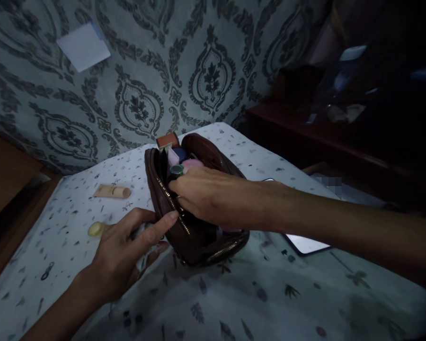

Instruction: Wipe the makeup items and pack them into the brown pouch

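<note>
A brown zippered pouch [199, 237] stands open on a patterned sheet [255, 293], holding several small cosmetic items such as a green-capped bottle [176, 170] and a pink jar [192, 164]. My right hand [206, 196] reaches into the pouch's mouth with fingers curled; what they hold is hidden. At the pouch's left edge, my left hand [128, 251] touches the zipper rim with thumb and fingers and has some pale crumpled thing under its fingers.
A beige tube [112, 191] and a small yellowish round object [96, 229] lie on the sheet left of the pouch. A phone or tablet [307, 244] lies under my right forearm. Patterned wall behind; a dark wooden shelf [305, 128] at right.
</note>
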`<action>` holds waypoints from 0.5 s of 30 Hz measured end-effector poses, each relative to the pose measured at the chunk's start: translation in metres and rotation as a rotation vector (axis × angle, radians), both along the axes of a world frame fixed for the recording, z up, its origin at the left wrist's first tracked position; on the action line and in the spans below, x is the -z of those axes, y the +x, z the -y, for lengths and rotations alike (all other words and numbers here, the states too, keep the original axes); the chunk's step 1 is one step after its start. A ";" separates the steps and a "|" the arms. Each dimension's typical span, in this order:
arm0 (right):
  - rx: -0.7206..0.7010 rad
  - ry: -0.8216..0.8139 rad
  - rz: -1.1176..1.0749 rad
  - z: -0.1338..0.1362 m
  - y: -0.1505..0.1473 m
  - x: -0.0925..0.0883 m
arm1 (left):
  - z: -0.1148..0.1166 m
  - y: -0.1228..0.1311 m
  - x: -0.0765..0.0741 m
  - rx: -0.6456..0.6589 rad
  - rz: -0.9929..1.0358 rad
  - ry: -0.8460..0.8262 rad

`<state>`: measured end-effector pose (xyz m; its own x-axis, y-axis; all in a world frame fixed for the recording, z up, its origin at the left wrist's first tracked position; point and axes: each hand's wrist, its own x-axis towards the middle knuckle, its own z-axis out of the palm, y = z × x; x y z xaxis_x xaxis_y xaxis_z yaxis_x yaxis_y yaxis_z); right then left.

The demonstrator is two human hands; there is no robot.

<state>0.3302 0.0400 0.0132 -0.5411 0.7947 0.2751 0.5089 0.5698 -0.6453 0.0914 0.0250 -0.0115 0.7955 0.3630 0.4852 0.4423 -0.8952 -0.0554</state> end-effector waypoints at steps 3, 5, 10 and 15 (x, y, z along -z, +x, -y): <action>0.084 0.055 0.148 0.009 -0.003 -0.006 | 0.000 0.001 0.000 0.010 0.011 -0.011; 0.105 0.056 0.237 0.013 -0.005 -0.011 | 0.000 0.002 0.001 0.018 0.032 -0.009; 0.098 0.149 0.383 0.011 -0.002 -0.018 | -0.001 0.002 0.000 0.020 0.019 0.035; 0.240 0.271 0.151 0.027 0.010 -0.034 | 0.002 -0.009 -0.007 0.001 0.027 -0.053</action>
